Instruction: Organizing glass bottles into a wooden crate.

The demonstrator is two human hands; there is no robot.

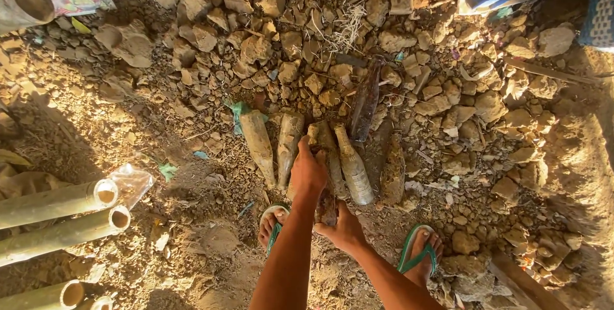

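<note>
The mud-caked bottles [307,153] were brown, and one bottle [366,100] was dark. The flip-flops [417,255] were green. The bamboo poles [61,211] were pale olive.

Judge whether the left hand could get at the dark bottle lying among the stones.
Probably yes: the left hand is on the row of muddy bottles, and the dark bottle lies uncovered just beyond.

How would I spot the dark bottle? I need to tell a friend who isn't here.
Find the row of muddy bottles lying on the rubble ahead of the person's feet. The dark bottle lies at the row's upper right, farther out than the rest, and is brown-black glass, not pale and mud-caked.
</note>
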